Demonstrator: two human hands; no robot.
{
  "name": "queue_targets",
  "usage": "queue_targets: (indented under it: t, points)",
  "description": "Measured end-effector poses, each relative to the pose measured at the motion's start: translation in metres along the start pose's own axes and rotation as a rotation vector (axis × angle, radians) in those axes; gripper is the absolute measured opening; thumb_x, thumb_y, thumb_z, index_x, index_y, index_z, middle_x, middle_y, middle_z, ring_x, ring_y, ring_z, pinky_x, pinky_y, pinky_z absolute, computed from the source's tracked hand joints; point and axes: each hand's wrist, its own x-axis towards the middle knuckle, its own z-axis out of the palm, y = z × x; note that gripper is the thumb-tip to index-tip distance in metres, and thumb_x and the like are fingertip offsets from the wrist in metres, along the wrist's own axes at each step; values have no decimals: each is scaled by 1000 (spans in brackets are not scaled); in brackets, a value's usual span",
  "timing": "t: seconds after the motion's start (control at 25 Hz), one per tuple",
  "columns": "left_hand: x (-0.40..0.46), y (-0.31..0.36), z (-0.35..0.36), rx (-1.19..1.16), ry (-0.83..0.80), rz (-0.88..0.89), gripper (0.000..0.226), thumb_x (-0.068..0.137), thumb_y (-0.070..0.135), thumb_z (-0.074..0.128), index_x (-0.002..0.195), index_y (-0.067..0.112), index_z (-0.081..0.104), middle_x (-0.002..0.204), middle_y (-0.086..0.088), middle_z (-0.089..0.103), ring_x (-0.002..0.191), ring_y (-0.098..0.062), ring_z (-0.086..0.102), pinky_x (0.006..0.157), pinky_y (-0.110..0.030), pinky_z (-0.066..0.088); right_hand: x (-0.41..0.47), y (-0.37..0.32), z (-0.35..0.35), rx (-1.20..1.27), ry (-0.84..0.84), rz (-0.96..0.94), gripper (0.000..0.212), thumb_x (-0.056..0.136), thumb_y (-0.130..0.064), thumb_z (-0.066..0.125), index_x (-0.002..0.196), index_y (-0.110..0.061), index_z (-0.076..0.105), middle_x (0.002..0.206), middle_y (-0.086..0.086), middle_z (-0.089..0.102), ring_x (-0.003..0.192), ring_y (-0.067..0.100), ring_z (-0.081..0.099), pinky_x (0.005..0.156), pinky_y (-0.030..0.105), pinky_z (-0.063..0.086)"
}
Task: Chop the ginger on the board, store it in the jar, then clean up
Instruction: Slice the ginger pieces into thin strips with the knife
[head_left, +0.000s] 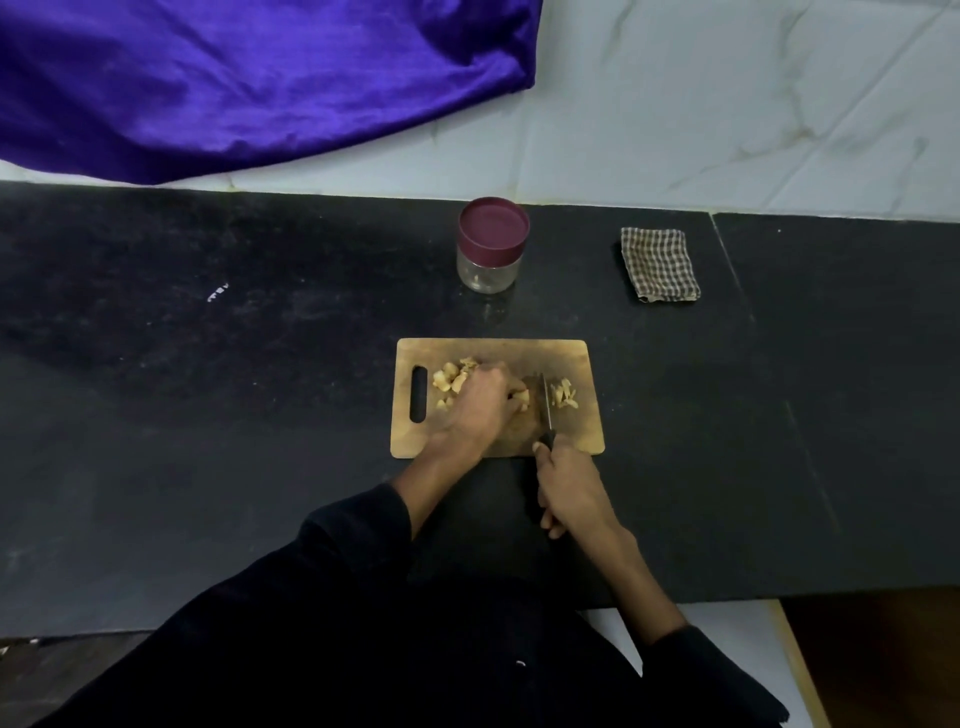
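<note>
Jar (492, 246), checked cloth (660, 264) behind board (493, 349)

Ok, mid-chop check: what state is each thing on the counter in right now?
Jar: upright behind the board, maroon lid on, a few pale bits at the bottom.
Cutting board: flat on the counter, ginger on it.
Ginger: sliced pile right of the blade, larger chunks at the left.
Knife: blade down on the board.
Left hand: fingers curled on a ginger piece.
Right hand: grips the knife handle.
Checked cloth: folded, untouched.
</note>
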Motion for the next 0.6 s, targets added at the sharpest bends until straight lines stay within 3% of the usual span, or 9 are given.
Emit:
queue_targets:
  t: [0.16, 0.6]
  points:
    - [5, 4, -3, -26, 3, -51, 25, 84, 15, 71, 108, 13, 71, 108, -5, 69, 100, -19, 64, 91, -32, 51, 4, -5, 2, -79, -13, -51, 25, 106, -34, 32, 105, -12, 44, 83, 15, 66, 53, 28, 67, 43, 40, 57]
    - [3, 2, -9, -44, -19, 14, 21, 85, 7, 67, 105, 10, 72, 107, -7, 70, 99, -18, 64, 92, -31, 50, 14, -14, 6, -157, -12, 2, 21, 106, -30, 33, 105, -11, 42, 90, 13, 63, 68, 30, 69, 65, 50, 60]
